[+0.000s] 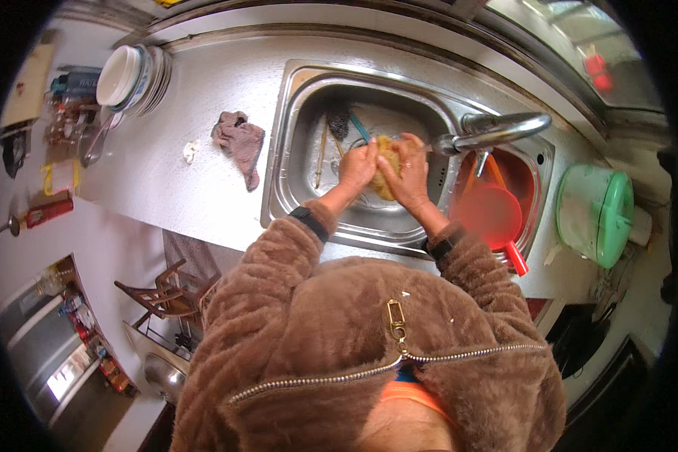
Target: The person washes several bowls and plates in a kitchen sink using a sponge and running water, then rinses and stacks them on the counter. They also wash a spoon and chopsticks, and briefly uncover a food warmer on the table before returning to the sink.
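Observation:
Both of my hands are over the stainless steel sink, to the left of the faucet's spout. A yellowish-brown wad, perhaps a cloth or a loofah, is pressed between them. My left hand grips its left side, fingers bunched. Across its right side lies my right hand, with the fingers bent over the top. Behind my left hand, a dark scrubbing brush, a thin wooden stick and a teal handle lie in the basin. My hands hide part of the sink's bottom.
A crumpled brownish rag lies on the white counter left of the sink. Stacked bowls and plates stand at the far left. The smaller basin on the right holds a red plastic dipper. Beyond it is a green-lidded container.

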A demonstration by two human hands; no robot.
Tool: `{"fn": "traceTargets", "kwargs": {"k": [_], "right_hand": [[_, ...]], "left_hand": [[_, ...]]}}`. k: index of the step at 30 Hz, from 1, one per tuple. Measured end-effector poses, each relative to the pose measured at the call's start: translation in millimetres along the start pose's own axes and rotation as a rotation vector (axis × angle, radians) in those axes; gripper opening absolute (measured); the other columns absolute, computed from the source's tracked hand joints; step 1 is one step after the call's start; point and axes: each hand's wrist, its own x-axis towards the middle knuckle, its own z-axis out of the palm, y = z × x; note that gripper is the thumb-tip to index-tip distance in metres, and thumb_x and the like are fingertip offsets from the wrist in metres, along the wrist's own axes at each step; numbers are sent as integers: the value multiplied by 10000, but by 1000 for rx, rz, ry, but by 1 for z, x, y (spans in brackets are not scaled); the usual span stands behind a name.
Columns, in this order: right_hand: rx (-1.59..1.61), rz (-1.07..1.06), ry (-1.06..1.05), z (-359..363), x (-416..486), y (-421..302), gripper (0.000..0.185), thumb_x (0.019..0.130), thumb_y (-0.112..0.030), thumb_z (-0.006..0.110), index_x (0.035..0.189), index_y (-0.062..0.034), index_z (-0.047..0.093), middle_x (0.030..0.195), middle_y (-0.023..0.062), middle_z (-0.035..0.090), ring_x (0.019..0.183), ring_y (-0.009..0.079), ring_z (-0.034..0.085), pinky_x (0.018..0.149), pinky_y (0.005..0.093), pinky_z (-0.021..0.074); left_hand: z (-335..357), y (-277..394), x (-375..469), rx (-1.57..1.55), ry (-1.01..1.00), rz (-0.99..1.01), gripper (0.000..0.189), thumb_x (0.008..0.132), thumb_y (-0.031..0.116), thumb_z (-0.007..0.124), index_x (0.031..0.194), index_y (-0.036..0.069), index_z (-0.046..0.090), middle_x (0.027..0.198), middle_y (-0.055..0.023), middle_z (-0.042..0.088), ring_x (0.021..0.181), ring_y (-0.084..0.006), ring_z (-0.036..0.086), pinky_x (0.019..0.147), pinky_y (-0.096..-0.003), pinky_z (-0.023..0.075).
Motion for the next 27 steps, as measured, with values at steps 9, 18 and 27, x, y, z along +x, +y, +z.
{"fn": "traceTargets", "kwargs": {"k": [9, 18, 27], "right_hand": [[518, 519, -200, -7, 23, 29, 411, 789, -344, 549, 1013, -1, 513, 1011, 129, 524, 973, 285, 486, 844, 356, 387], [1060, 893, -397, -14, 25, 42, 317, 770, -385, 592, 944, -125, 543, 856, 10, 557, 762, 126, 548, 640, 270, 438], [1869, 1286, 14, 33, -37, 71, 444, 750, -486, 571, 1034, -145, 552, 972, -16, 590, 905, 190, 554, 855, 405, 414]], "left_hand": [[11, -5, 3, -243, -45, 44, 467, 867, 407, 433, 666, 12, 579, 568, -85, 516, 524, -173, 473, 523, -314, 387], [-9, 13, -7, -619, -238, -117, 376, 885, 344, 460, 824, 6, 613, 729, 4, 579, 669, -50, 503, 575, -204, 398], [-9, 26, -6, -1111, -142, -164, 434, 900, 365, 402, 1011, -35, 530, 939, -102, 587, 832, -155, 571, 703, -288, 475]]}}
